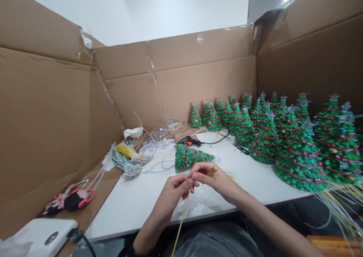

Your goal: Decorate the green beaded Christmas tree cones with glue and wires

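My left hand (177, 189) and my right hand (211, 177) meet over the front of the white table (136, 200), fingers pinched together. Both pinch a thin pale yellow strand (181, 219) that hangs down toward my lap. Just behind my hands a small green beaded Christmas tree (190, 156) with red garland lies on its side, tip pointing right.
Several finished green trees (283, 143) with silver stars crowd the right side. A black and orange glue gun (190, 140), scissors (241, 148) and bundles of yellow and green wires (129, 157) lie behind. Cardboard walls (51, 128) ring the table. A white device (39, 236) sits front left.
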Demonstrator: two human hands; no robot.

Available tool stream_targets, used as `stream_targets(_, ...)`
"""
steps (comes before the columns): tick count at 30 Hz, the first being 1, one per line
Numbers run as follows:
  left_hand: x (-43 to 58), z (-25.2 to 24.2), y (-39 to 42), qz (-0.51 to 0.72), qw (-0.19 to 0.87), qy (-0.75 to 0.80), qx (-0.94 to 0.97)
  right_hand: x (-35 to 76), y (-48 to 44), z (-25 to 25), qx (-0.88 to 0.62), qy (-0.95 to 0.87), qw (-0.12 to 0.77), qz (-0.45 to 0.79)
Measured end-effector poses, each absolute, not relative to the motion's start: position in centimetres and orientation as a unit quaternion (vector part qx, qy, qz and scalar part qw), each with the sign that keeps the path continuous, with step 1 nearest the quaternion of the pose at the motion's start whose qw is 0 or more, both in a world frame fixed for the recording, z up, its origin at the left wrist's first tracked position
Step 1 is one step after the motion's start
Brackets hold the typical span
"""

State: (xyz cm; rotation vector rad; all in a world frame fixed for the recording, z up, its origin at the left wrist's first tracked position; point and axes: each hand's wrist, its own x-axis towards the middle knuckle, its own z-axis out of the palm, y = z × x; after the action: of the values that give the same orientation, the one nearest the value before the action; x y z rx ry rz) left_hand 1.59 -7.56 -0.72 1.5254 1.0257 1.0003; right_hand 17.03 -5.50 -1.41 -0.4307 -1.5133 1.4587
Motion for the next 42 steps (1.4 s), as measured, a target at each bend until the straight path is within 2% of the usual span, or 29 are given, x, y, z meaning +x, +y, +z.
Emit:
stream_targets(5,1.4,-0.6,-7.3,0.396,0.470,0.442,0.654,17.0,-5.1,-1.8,-0.158,-0.592,0.494,0.616)
stream_targets(14,1.5,-0.4,-7.3,0.377,0.380,0.451,0.714,17.7,-4.7,-1.8,-0.201,-0.599,0.521,0.574)
stream_targets(18,1.6,-0.6,-7.8,0.355,0.257,0.468,0.768,17.7,-4.7,-1.8,-0.250,-0.597,0.538,0.540)
stream_targets(22,1.8,-0.8,-8.5,0.343,0.165,0.467,0.798,17.4,-5.2,-1.5,-0.275,-0.615,0.514,0.531)
stream_targets(29,1.8,-0.7,-8.8,0.348,0.209,0.464,0.788,17.3,-6.2,-0.9,-0.238,-0.627,0.492,0.555)
stream_targets(36,1.7,-0.1,-8.7,0.379,0.342,0.448,0.734,17.1,-6.4,-1.0,-0.206,-0.625,0.537,0.529)
stream_targets(38,1.6,-0.1,-8.7,0.382,0.317,0.452,0.741,16.8,-6.6,-1.1,-0.196,-0.615,0.542,0.538)
stream_targets(42,1.4,-0.2,-8.8,0.397,0.153,0.476,0.770,16.3,-7.3,-1.4,-0.204,-0.593,0.586,0.513)
